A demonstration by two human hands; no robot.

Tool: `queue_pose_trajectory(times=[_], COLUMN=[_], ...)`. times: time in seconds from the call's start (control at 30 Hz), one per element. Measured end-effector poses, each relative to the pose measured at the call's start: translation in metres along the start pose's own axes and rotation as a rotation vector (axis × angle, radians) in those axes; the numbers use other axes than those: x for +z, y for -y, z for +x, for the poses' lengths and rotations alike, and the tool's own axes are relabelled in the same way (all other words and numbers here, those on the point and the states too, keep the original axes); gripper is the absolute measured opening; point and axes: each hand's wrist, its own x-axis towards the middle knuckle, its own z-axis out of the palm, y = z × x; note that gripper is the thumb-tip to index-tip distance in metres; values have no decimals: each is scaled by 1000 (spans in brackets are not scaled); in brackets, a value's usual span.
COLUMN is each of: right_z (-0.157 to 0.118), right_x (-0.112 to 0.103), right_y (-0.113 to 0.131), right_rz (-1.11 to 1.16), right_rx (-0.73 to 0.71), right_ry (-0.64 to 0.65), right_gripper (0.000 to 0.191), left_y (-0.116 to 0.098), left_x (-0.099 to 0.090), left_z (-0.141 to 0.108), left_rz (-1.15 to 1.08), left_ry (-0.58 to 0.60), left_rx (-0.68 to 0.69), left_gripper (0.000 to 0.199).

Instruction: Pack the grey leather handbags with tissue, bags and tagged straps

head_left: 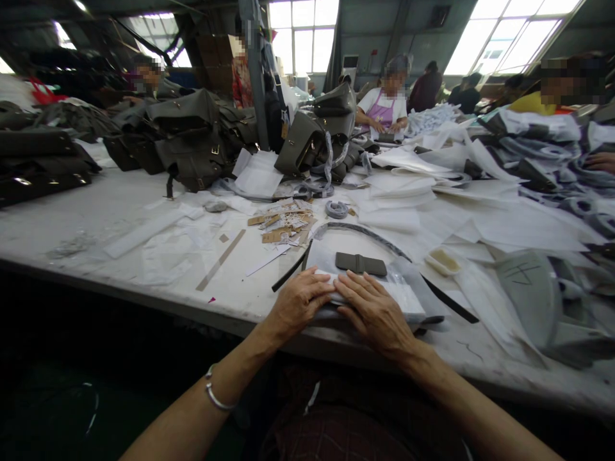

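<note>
Both hands (336, 307) flat on clear bag (408, 296) holding white sheet.

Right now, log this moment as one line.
left hand: flat on white sheet | right hand: same sheet | dark leather piece: just beyond fingers

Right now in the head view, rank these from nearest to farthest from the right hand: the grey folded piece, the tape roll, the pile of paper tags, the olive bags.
From the right hand:
1. Grey folded piece, just beyond the fingertips.
2. Tape roll, farther back, slightly left.
3. Pile of paper tags, back and left.
4. Olive bags, far back left.
</note>
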Motion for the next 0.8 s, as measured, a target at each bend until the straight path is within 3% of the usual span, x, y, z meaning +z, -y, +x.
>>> queue_pose_trajectory(times=[0.1, 0.23, 0.43, 0.57, 0.67, 0.8], right_z=[-1, -2, -1, 1, 3, 0], right_x=[3, 6, 4, 1, 1, 7], right_y=[0, 1, 1, -1, -1, 1], right_rz=[18, 17, 23, 33, 32, 24], right_rx=[-32, -41, -27, -20, 21, 20], right_ry=[-27, -31, 7, 75, 93, 61], right_gripper=[39, 35, 37, 49, 48, 44], left_y=[-14, -11, 8, 8, 6, 7], left_x=[-1, -7, -9, -3, 4, 4], left_z=[-9, -24, -20, -9, -9, -18], left_rz=[122, 306, 311, 140, 88, 157], left_ry=[91, 180, 121, 109, 41, 36], left_rx=[19, 135, 234, 103, -9, 109], left_gripper=[28, 61, 39, 38, 36, 39])
